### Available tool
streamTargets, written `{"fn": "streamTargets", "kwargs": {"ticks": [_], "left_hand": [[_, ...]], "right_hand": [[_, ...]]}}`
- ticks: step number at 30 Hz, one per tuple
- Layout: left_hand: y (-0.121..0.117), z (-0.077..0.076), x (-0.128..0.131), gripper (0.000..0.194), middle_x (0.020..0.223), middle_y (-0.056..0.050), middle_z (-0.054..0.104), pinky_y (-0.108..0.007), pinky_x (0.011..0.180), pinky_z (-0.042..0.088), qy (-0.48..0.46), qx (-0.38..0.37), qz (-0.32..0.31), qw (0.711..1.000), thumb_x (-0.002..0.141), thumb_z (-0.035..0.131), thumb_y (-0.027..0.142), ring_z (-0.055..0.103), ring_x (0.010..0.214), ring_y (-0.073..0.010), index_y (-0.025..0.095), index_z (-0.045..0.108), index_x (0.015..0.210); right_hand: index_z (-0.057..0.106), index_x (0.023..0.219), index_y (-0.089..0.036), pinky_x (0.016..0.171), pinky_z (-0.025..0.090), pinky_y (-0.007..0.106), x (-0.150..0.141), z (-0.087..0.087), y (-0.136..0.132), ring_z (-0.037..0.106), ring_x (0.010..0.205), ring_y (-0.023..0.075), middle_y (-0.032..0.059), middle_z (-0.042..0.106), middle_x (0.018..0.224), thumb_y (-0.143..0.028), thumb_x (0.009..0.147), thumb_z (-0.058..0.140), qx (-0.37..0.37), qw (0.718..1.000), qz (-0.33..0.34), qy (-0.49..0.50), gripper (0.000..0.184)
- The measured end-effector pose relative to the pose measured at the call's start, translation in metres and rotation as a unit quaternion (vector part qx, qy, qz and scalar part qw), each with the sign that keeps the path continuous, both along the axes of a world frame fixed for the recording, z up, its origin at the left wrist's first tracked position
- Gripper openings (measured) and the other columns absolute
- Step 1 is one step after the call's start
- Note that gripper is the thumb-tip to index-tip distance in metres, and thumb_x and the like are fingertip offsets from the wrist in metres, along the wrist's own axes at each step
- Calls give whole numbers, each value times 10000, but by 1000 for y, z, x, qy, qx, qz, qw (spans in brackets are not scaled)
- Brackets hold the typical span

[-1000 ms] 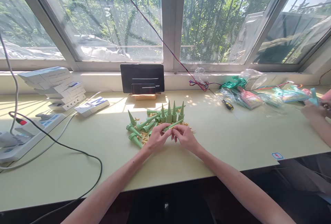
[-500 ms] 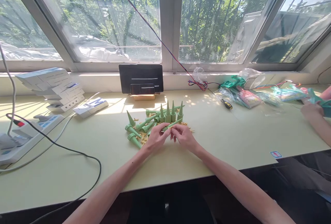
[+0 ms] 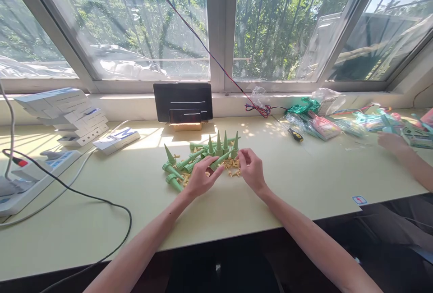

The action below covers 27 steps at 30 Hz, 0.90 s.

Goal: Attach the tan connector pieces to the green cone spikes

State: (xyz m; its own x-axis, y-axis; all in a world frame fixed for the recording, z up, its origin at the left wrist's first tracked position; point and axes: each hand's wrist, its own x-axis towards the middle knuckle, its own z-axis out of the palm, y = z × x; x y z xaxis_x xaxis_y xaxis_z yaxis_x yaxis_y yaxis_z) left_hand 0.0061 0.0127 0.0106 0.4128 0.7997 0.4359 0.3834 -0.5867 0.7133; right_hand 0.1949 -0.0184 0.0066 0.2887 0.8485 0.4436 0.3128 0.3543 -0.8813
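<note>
My left hand (image 3: 202, 176) is curled round the base of a green plastic watering spike (image 3: 222, 159), which slants with its tip up and to the right. To its right, my right hand (image 3: 252, 171) has its fingertips pinched beside an upright green spike; whatever they hold is too small or hidden to name. Small yellow valve pieces (image 3: 232, 165) lie loose between the two hands. Several green spikes (image 3: 218, 146) stand in a row behind them. More lie on their sides to the left, such as one ribbed-cap spike (image 3: 173, 181).
A tablet and phone (image 3: 182, 102) lean on a stand at the back. White boxes (image 3: 81, 121) and a power strip (image 3: 43, 180) with cables are on the left. A screwdriver (image 3: 295, 135) and bagged items (image 3: 323, 126) lie right, near another person's hand (image 3: 394, 144).
My right hand has parted from my left and moved right, uncovering the yellow pieces. The spike stays at my left hand, whose thumb and fingers have spread. The other person's hand has shifted left.
</note>
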Motion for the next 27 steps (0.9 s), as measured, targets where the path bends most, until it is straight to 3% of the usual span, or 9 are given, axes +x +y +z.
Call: {"fn": "streamTargets", "kwargs": {"ticks": [4, 8, 11, 20, 27], "left_hand": [[0, -3, -3, 403, 978, -60, 669, -283, 601, 536, 85, 88, -5, 992, 907, 613, 444, 589, 616, -123, 173, 628, 1204], [1, -3, -7, 389, 974, -89, 682, -330, 729, 550, 135, 148, -14, 980, 901, 624, 443, 651, 837, -207, 157, 646, 1163], [2, -3, -10, 379, 957, -102, 699, -359, 746, 545, 178, 177, -18, 968, 895, 630, 450, 642, 883, -237, 144, 668, 1114], [1, -1, -12, 377, 920, -90, 720, -335, 644, 510, 273, 195, -27, 942, 872, 652, 461, 659, 848, -249, 176, 685, 1116], [-1, 2, -9, 341, 875, -80, 716, -326, 632, 488, 266, 195, -43, 943, 854, 666, 448, 661, 808, -249, 210, 694, 1096]], "right_hand": [[601, 908, -187, 593, 482, 269, 4, -1, 1, 590, 638, 159, 40, 660, 784, -354, 951, 494, 22, 996, -25, -79, 203], [598, 926, -186, 592, 472, 271, 7, -4, 4, 570, 614, 152, 44, 662, 804, -322, 955, 467, 35, 992, -47, -108, 192], [599, 920, -185, 593, 462, 272, 10, -7, 7, 558, 601, 146, 44, 666, 820, -297, 943, 473, 37, 989, -50, -134, 170], [626, 856, -190, 626, 458, 269, 10, -13, 8, 547, 631, 149, 39, 663, 806, -208, 882, 528, 10, 973, 29, -230, 103], [654, 790, -200, 642, 445, 271, 8, -14, 7, 570, 689, 164, 22, 657, 748, -166, 832, 612, -12, 959, 80, -272, 68]]}}
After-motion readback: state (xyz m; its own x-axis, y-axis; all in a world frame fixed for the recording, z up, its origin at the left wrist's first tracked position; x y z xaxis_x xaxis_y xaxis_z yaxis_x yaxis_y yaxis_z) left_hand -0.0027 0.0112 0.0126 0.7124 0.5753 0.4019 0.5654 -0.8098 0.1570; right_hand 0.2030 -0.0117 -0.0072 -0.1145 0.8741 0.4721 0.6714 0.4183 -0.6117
